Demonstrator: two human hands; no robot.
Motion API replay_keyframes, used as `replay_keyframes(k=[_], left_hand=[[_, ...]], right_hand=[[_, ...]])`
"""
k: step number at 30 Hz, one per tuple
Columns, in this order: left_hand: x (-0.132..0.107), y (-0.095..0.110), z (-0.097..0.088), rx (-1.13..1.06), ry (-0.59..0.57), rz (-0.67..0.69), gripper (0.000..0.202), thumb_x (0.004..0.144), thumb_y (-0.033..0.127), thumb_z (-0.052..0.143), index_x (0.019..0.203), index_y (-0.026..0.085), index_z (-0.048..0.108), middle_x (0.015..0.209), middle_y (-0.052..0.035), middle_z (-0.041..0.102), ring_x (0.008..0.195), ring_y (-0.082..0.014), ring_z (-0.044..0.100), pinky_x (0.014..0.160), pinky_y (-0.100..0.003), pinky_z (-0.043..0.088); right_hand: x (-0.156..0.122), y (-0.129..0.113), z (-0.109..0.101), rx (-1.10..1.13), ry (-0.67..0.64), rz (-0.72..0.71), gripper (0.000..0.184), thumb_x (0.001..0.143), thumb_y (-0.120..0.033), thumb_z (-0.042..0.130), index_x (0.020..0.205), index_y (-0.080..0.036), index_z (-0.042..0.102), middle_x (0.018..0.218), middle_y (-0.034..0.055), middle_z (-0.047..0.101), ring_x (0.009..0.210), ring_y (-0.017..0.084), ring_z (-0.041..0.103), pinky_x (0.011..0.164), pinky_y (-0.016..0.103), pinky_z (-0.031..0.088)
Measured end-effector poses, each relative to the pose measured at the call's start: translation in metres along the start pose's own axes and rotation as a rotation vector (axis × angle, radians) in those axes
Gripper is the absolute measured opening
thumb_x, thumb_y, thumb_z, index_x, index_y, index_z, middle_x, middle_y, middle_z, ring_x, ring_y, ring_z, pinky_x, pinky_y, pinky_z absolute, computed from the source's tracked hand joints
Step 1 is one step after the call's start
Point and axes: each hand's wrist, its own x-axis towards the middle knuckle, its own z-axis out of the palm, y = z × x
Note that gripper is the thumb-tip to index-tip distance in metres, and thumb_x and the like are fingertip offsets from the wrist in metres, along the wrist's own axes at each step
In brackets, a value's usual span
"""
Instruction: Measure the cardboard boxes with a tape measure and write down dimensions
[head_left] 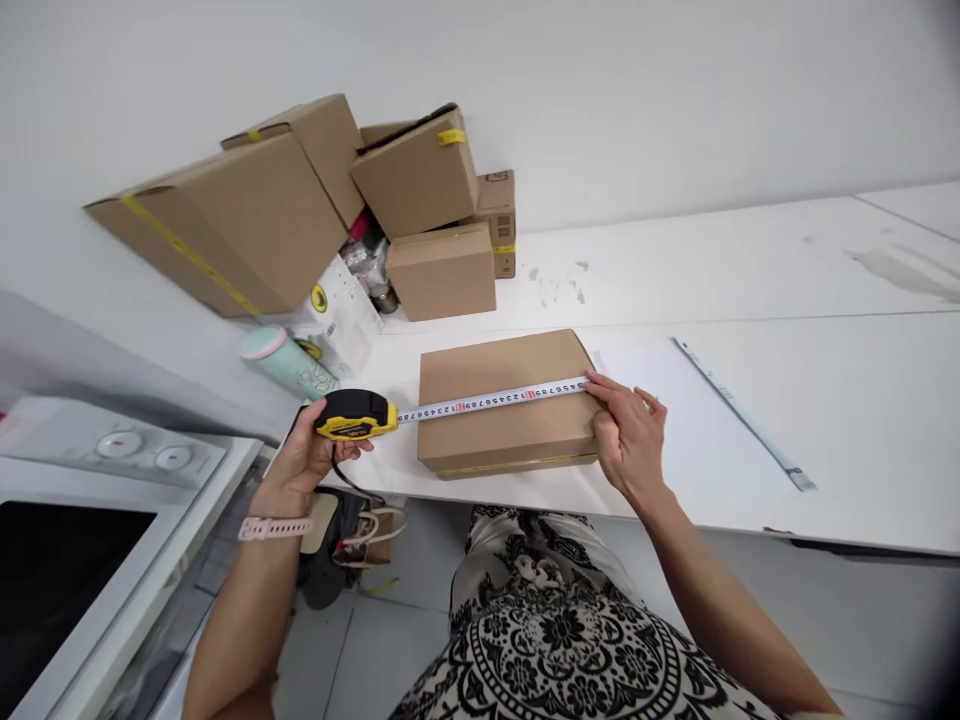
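Note:
My left hand [304, 450] is wrapped round the black and yellow case of a tape measure [354, 416], just left of a closed cardboard box [495, 360]. The white blade [495, 398] runs out of the case and across the top of the box to its right edge. There my right hand [626, 430] pinches the blade's end, with the fingertips at the box's edge; the end itself is covered by the fingers. A dark wrist strap [352, 485] hangs down from the case. The box lies flat near the table's front edge.
Several cardboard boxes [420, 180] are stacked at the back left against the wall. A mint tumbler [289, 365] and a white carton [349, 315] stand before them. White paper [645, 420] and a blue-grey strip [742, 415] lie right. A white appliance [112, 460] is at left.

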Motion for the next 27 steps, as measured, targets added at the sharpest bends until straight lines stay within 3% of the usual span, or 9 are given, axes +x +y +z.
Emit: replay_keyframes(k=[14, 18, 20, 22, 25, 27], left_hand=[[-0.002, -0.007, 0.002, -0.02, 0.035, 0.026, 0.044, 0.083, 0.052, 0.065, 0.085, 0.009, 0.075, 0.069, -0.0167, 0.075, 0.052, -0.0263, 0.071, 0.045, -0.03, 0.055], [-0.026, -0.008, 0.007, -0.061, 0.042, 0.18, 0.045, 0.066, 0.053, 0.081, 0.084, 0.012, 0.076, 0.069, -0.0136, 0.076, 0.054, -0.0277, 0.071, 0.044, -0.029, 0.052], [-0.047, -0.012, 0.009, -0.087, -0.001, 0.271, 0.055, 0.053, 0.055, 0.09, 0.089, 0.015, 0.077, 0.076, -0.0117, 0.078, 0.06, -0.03, 0.073, 0.046, -0.03, 0.053], [-0.069, -0.021, 0.014, -0.055, -0.089, 0.275, 0.067, 0.048, 0.061, 0.092, 0.098, 0.019, 0.079, 0.088, -0.013, 0.079, 0.069, -0.0342, 0.074, 0.052, -0.037, 0.058], [-0.096, -0.047, 0.03, 0.079, -0.264, 0.084, 0.072, 0.056, 0.059, 0.09, 0.119, 0.028, 0.075, 0.1, -0.0146, 0.078, 0.08, -0.0378, 0.075, 0.062, -0.043, 0.061], [-0.109, -0.07, 0.048, 0.118, -0.419, -0.106, 0.078, 0.062, 0.051, 0.091, 0.134, 0.036, 0.067, 0.101, -0.0127, 0.078, 0.08, -0.0352, 0.076, 0.065, -0.043, 0.062]], right_hand=[[-0.001, 0.0, 0.001, 0.014, -0.019, 0.02, 0.037, 0.094, -0.017, 0.042, 0.12, -0.027, 0.065, 0.138, 0.0056, 0.069, 0.123, 0.026, 0.065, 0.11, 0.052, 0.034], [0.008, -0.004, -0.008, 0.102, -0.012, 0.034, 0.031, 0.099, -0.024, 0.044, 0.119, -0.027, 0.066, 0.135, 0.0069, 0.07, 0.122, 0.028, 0.064, 0.104, 0.053, 0.044], [0.023, -0.009, -0.018, 0.147, 0.096, 0.017, 0.027, 0.1, -0.029, 0.048, 0.118, -0.027, 0.067, 0.131, 0.0082, 0.07, 0.124, 0.029, 0.062, 0.103, 0.053, 0.047], [0.046, -0.015, -0.03, 0.141, 0.26, -0.016, 0.026, 0.101, -0.034, 0.05, 0.119, -0.028, 0.067, 0.131, 0.0091, 0.069, 0.127, 0.03, 0.061, 0.106, 0.056, 0.047], [0.089, -0.018, -0.041, 0.125, 0.385, -0.094, 0.031, 0.103, -0.04, 0.045, 0.123, -0.028, 0.065, 0.136, 0.0094, 0.064, 0.134, 0.031, 0.055, 0.11, 0.061, 0.044], [0.115, -0.015, -0.037, 0.164, 0.341, -0.154, 0.031, 0.104, -0.041, 0.045, 0.122, -0.028, 0.066, 0.135, 0.0085, 0.064, 0.134, 0.03, 0.055, 0.111, 0.06, 0.043]])
